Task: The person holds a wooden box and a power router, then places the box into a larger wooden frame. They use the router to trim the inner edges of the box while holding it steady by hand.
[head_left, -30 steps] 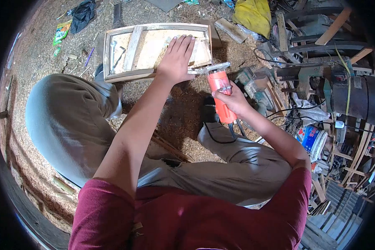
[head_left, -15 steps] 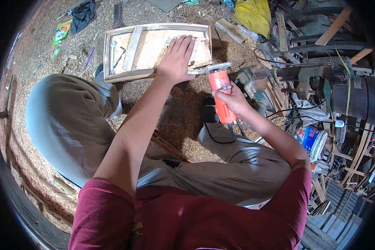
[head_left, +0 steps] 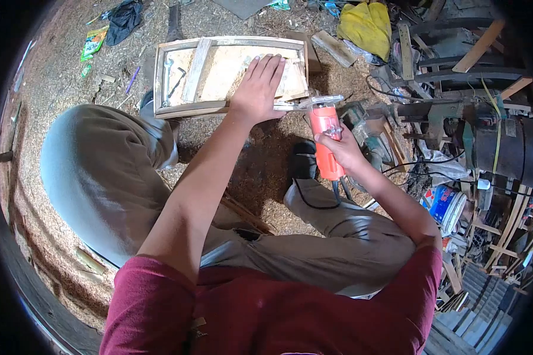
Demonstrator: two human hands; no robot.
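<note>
My left hand (head_left: pixel 258 89) lies flat with its fingers stretched out over the right part of a shallow wooden box (head_left: pixel 186 110). Beneath its fingers is a thin piece of wood (head_left: pixel 291 81). My right hand (head_left: pixel 344 149) is wrapped round the orange body of a trim router (head_left: pixel 324 155), held on its side-grip with the metal base plate (head_left: pixel 331 102) at the box's near right corner. A wooden slat (head_left: pixel 196 70) lies across the box. Left of it are a wrench (head_left: pixel 167 73) and a hex key (head_left: pixel 176 81).
Sawdust covers the floor. A yellow bag (head_left: pixel 366 28) and a board (head_left: pixel 334 48) lie beyond the box. Machinery (head_left: pixel 506 142), a blue-and-white bucket (head_left: pixel 444 207) and wood scraps (head_left: pixel 509 236) crowd the right side. The router's black cord (head_left: pixel 314 204) loops over my leg.
The router's base has shifted slightly to the right, away from the box's corner. My left hand keeps its place on the wood. The whole view has moved a little.
</note>
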